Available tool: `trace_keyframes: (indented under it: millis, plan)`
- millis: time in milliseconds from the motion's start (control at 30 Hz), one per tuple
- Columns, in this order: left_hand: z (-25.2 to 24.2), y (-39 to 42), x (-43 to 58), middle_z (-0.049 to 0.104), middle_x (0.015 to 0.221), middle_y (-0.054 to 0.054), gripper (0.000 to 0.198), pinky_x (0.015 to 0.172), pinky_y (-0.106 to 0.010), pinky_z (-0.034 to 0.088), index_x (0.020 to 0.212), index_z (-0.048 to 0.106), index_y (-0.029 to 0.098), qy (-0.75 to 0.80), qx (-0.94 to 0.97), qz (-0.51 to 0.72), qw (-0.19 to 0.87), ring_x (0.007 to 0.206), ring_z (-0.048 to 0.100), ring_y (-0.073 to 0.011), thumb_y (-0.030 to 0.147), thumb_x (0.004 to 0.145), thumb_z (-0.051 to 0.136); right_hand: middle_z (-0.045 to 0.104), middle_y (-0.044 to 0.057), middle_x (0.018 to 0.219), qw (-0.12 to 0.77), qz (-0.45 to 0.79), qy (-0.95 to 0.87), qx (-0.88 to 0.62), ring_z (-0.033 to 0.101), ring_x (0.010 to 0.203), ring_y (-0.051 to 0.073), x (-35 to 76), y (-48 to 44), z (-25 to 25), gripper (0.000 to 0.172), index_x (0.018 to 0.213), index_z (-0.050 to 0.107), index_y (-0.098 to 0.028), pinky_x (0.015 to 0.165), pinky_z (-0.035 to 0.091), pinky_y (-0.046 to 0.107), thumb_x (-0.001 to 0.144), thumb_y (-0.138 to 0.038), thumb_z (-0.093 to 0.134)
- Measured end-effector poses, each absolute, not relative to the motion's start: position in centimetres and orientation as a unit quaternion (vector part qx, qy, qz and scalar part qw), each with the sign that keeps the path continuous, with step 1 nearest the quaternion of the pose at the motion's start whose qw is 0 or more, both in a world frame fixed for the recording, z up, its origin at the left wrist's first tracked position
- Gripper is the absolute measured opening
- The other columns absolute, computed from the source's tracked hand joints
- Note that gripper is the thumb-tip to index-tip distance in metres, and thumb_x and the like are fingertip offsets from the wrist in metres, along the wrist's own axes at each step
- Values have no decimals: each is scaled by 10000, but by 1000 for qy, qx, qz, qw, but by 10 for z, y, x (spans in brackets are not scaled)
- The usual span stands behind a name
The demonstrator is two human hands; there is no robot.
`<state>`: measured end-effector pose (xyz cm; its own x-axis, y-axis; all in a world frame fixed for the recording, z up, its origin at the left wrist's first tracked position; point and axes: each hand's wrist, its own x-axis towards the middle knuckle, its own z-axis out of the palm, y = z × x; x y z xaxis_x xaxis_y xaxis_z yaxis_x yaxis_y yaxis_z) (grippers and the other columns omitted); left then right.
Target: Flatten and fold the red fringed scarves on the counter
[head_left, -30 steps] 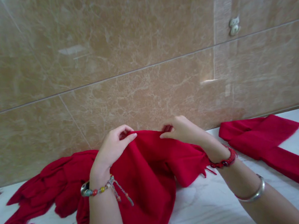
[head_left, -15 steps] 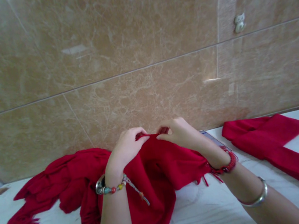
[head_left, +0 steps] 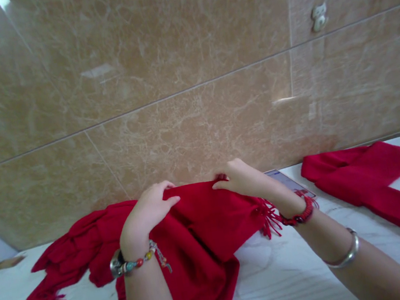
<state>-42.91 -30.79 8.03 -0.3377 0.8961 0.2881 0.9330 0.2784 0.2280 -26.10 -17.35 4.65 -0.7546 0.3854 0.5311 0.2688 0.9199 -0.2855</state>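
Note:
A red fringed scarf (head_left: pixel 200 234) lies bunched on the white table (head_left: pixel 288 276) against the wall. My left hand (head_left: pixel 149 209) pinches its upper edge, fingers closed on the cloth. A little to the right, my right hand (head_left: pixel 241 179) grips the same edge, with the scarf's fringe (head_left: pixel 266 215) hanging below my wrist. The cloth is lifted and stretched between the two hands. More of the scarf trails off to the left (head_left: pixel 70 257). Beaded bracelets sit on both wrists.
A second red scarf (head_left: pixel 372 185), folded in a long strip, lies at the right. A flat dark phone-like thing (head_left: pixel 286 182) lies behind my right wrist. A glossy brown tiled wall (head_left: pixel 183 83) rises right behind the table, with a small white hook (head_left: pixel 318 16).
My hands have moved apart along the scarf's upper edge, pulling it taut. The fringe has come up beside my right wrist. The view has tilted slightly.

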Motion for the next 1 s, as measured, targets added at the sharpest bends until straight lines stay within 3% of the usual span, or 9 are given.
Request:
trace_keyframes:
  millis: [100,233,467,533,667,767,833,1000]
  plan:
    - [77,-300,-412,619,1092,-63,390,845,-284,407,1070,563,200,-752,-633,-185,2,997,563,-214,323,700,572,707,32,776,321,100,-926,-174,626,694,139,-262,-182,48,152,842,704,-203,599,411,197,742,-180,591]
    - [81,-296,-402,669,858,-32,213,752,-281,414,818,613,200,-734,-651,-192,43,816,599,-195,320,795,438,706,16,751,325,101,-924,-174,619,664,126,-260,-180,49,159,833,705,-215,590,407,191,743,-168,583]
    - [91,-318,-427,660,796,-19,179,719,-278,412,761,589,203,-799,-555,-205,106,777,596,-188,261,789,421,700,34,726,284,98,-936,-181,619,652,130,-262,-168,45,135,791,703,-177,569,402,189,723,-156,588]
    - [87,-317,-426,663,862,-39,173,752,-284,417,843,597,198,-803,-554,-198,99,825,599,-197,281,779,459,701,24,727,306,107,-930,-174,620,651,121,-263,-173,46,151,790,701,-187,563,399,180,722,-140,575]
    - [78,-304,-409,638,1029,-63,362,799,-289,417,1057,554,201,-764,-608,-206,56,933,582,-212,362,732,561,702,23,734,351,102,-912,-184,621,655,120,-261,-184,51,153,795,699,-187,566,399,180,723,-139,573]
    - [79,-296,-400,668,875,-34,199,740,-276,416,859,618,203,-738,-645,-191,49,811,598,-191,324,784,478,704,21,750,356,109,-909,-188,620,665,118,-260,-184,51,160,817,699,-188,585,405,179,730,-147,572]
    - [82,-296,-400,662,775,-19,232,695,-266,411,760,618,197,-733,-647,-201,63,732,591,-178,315,802,423,704,20,746,328,107,-920,-184,618,663,121,-260,-179,49,167,826,701,-191,586,404,181,730,-146,572]
    - [87,-307,-417,651,757,-4,286,687,-265,406,763,601,191,-750,-603,-253,97,735,579,-180,382,801,392,699,36,703,269,103,-937,-197,612,640,132,-265,-167,45,145,768,706,-175,565,402,192,733,-159,567]
